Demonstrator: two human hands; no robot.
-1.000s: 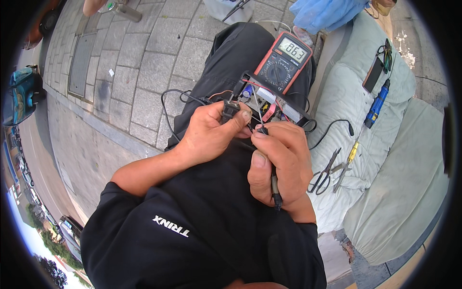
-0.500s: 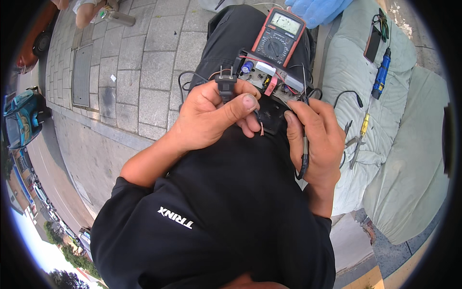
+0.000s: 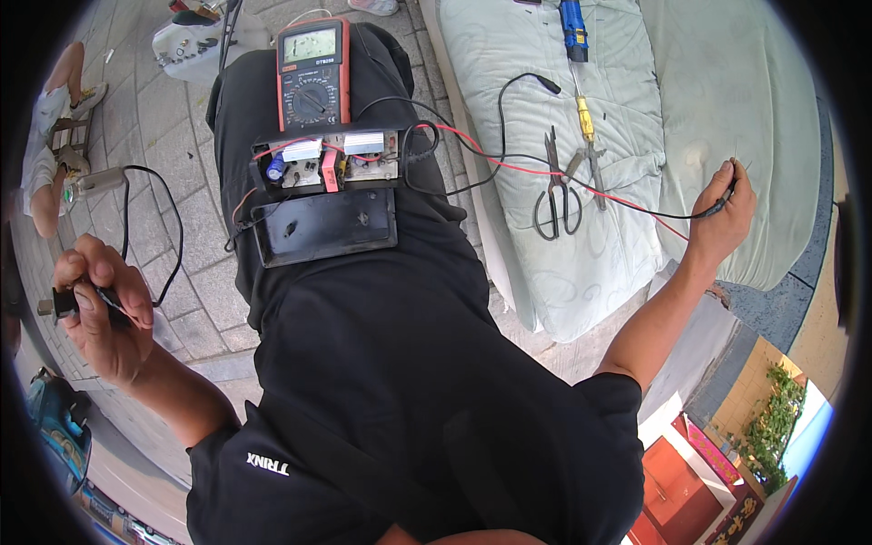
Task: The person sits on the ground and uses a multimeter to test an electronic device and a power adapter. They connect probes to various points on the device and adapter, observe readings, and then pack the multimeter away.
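Observation:
At the left, my left hand (image 3: 107,313) is closed round a black two-pin plug (image 3: 65,302) with a short cord and bare copper strands. The black cord (image 3: 179,222) loops above it. Far to the right, my right hand (image 3: 724,213) pinches a black test probe (image 3: 727,198) with a thin metal tip. Its black lead runs back across the cushion beside a red one. On my lap lies an opened black case with a circuit board (image 3: 300,174), its lid (image 3: 327,234) alongside. A red and grey multimeter (image 3: 313,77) rests beyond it.
On the pale green cushion (image 3: 609,263) lie black scissors (image 3: 556,200), a blue-handled tool (image 3: 573,36) and a yellow-handled screwdriver (image 3: 585,118). A white tray of small parts (image 3: 195,50) stands at far left, near a grey cylinder (image 3: 95,184) and a seated person's legs (image 3: 44,182).
My hands have moved widely apart, left with the plug and right with the probe. My view has shifted right, so the multimeter and case appear further left, and the leads now stretch across the cushion.

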